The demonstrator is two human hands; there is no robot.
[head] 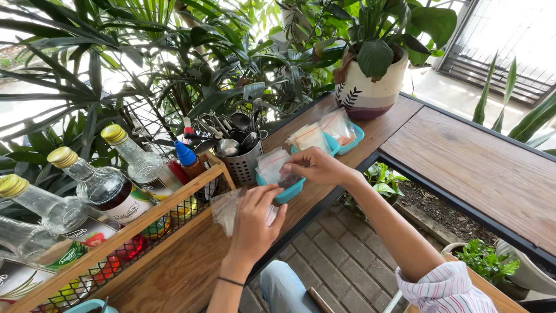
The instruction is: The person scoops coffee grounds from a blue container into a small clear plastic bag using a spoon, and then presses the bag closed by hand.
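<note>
Bottle crate [174,200] blocks left; open tabletop [486,168] on right.

Clear sachets [277,167] w/ red-white strips in 3 teal trays [289,191]; white-red-green labels [130,210] on crate bottles

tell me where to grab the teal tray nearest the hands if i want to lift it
Grip the teal tray by its long side walls, coming from above at the near end. Upright packets fill it and the right hand reaches into it, so the rim is the free part.
</note>
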